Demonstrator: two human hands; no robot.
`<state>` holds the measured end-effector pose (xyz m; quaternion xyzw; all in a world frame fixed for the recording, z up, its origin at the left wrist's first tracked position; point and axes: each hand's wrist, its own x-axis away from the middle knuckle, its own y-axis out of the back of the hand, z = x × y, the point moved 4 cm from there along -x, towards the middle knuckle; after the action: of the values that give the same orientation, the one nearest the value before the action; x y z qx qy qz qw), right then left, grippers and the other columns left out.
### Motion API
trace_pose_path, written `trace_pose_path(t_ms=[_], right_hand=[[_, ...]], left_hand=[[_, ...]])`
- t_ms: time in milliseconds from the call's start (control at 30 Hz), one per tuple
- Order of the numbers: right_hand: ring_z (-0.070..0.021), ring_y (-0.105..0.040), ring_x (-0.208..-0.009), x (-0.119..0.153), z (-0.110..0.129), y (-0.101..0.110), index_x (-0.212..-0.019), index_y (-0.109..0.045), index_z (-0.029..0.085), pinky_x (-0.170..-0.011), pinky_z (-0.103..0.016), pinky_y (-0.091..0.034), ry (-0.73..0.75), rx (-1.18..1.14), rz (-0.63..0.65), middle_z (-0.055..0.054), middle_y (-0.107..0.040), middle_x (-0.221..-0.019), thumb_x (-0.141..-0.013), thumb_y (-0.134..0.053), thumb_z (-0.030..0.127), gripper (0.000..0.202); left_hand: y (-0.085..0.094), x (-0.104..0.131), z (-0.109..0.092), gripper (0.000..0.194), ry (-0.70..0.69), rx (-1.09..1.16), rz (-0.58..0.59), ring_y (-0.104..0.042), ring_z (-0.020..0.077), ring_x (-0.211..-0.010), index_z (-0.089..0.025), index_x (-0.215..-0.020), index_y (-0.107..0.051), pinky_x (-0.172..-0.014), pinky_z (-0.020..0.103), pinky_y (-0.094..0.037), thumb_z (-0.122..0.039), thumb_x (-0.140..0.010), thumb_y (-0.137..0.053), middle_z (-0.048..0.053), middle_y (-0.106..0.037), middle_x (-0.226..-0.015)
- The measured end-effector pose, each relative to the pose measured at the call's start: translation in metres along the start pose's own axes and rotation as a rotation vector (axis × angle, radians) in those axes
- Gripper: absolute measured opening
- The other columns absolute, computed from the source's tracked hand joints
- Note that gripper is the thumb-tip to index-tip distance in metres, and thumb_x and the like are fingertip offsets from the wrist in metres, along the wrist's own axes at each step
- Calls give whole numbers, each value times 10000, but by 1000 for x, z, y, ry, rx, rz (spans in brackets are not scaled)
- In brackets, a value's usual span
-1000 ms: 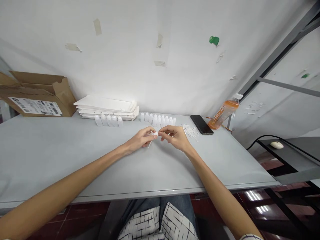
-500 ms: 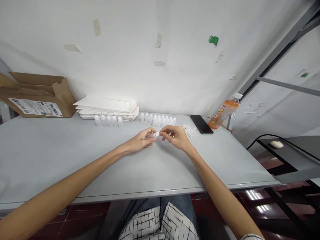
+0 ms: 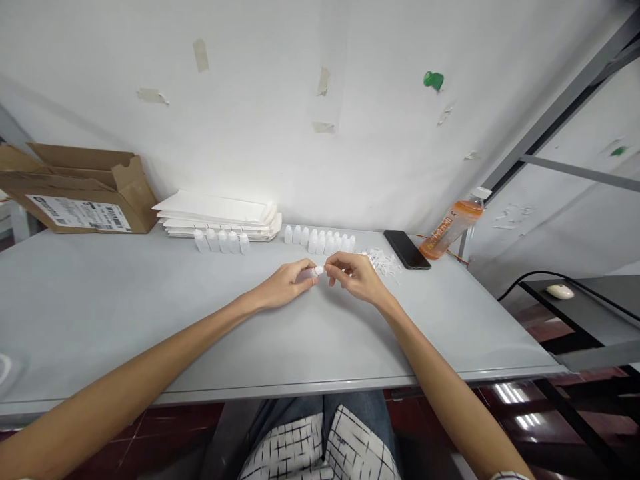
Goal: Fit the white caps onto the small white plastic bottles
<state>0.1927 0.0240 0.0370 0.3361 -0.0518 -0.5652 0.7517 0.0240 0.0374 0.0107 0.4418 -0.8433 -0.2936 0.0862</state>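
Observation:
My left hand (image 3: 286, 284) is closed around a small white dropper bottle (image 3: 319, 271), whose tip points right. Most of that bottle's body is hidden behind the fingers. My right hand (image 3: 358, 275) pinches right at the bottle's tip; whatever sits between its fingertips is too small to make out. Behind both hands, several white squeeze bottles (image 3: 313, 242) stand upright in a cluster. Further left is a row of similar bottles (image 3: 223, 242) with thin dark needle-like tips. A heap of small white pieces (image 3: 384, 263) lies just beyond my right hand.
At the back left are a cardboard box (image 3: 85, 193) and a stack of white sheets or envelopes (image 3: 215, 210). A black phone (image 3: 407, 250) and a leaning bottle of orange drink (image 3: 453, 227) occupy the back right. The grey table's front edge (image 3: 290, 390) runs before my lap.
The view has shifted slightly. My left fingers now cover more of the bottle's body, while my right fingertips stay at its tip.

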Motion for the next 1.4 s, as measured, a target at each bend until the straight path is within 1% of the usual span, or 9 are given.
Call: trace_pose_path(t_ms=[67, 133, 267, 467, 633, 767, 1033, 1267, 1400], right_hand=[[-134, -634, -610, 0, 0, 0, -813, -630, 183, -517, -224, -419, 4, 16, 2, -16, -645, -664, -896, -512, 320, 200], [-131, -612, -595, 0, 1, -1, -807, -620, 185, -530, -230, -417, 3, 37, 7, -8, -632, -628, -899, -496, 299, 192], [-125, -563, -567, 0, 1, -5, -798, -575, 190, -546, -238, -404, -14, 50, 44, 3, -605, -594, -914, -462, 299, 196], [-127, -528, -556, 1, -1, -10, -778, -468, 208, -598, -252, -391, -49, 75, 108, 24, -582, -564, -959, -378, 311, 227], [-131, -499, -563, 1, 1, -12, -799, -508, 207, -596, -257, -356, -9, 200, 81, 18, -576, -607, -974, -377, 365, 270], [-135, -492, -587, 2, 0, -16, -824, -523, 207, -593, -258, -341, 34, 230, 68, 12, -564, -645, -979, -371, 385, 280], [-121, -363, -528, -1, -15, -24, -627, -340, 210, -555, -269, -273, -7, 236, 81, 24, -420, -567, -998, -290, 429, 433], [-137, -469, -591, -3, -18, -21, -767, -479, 210, -576, -257, -310, 19, 218, -65, -1, -565, -680, -982, -364, 394, 305], [-152, -542, -658, -4, -22, -21, -855, -522, 203, -620, -263, -356, 46, 214, -87, -26, -628, -768, -978, -367, 333, 237]], left_hand=[[-1, 1, -2, 339, -8, -29, 17, -438, 139, -618, -190, -997, -612, -569, 257, -323, -475, -916, -449, -11, -538, -732], [-1, 2, -3, 339, -16, -40, 22, -409, 130, -585, -189, -984, -624, -549, 253, -302, -466, -922, -440, -24, -508, -688], [-2, 1, -1, 343, -39, -92, -8, -452, 146, -619, -184, -1018, -624, -570, 263, -337, -454, -924, -435, -2, -571, -755], [-2, 0, -1, 282, -101, -148, -88, -559, 203, -818, -191, -1020, -603, -687, 303, -415, -405, -925, -444, 54, -647, -1006], [-2, 1, -5, 264, -83, -134, -93, -544, 192, -755, -190, -963, -598, -676, 309, -411, -392, -930, -431, 40, -630, -896], [-5, 1, -4, 258, -136, -184, -98, -541, 192, -772, -190, -1016, -592, -707, 320, -411, -358, -945, -409, 51, -607, -908], [-12, 3, -1, 201, -189, -300, -96, -518, 180, -739, -199, -981, -545, -677, 307, -402, -295, -971, -369, 41, -544, -880], [-13, -2, -2, 181, -133, -329, -157, -501, 171, -692, -191, -937, -551, -655, 299, -404, -271, -957, -390, 28, -521, -817], [-12, -12, 1, 226, -132, -286, -157, -550, 182, -777, -196, -1069, -576, -717, 299, -431, -264, -961, -389, 44, -567, -887]])
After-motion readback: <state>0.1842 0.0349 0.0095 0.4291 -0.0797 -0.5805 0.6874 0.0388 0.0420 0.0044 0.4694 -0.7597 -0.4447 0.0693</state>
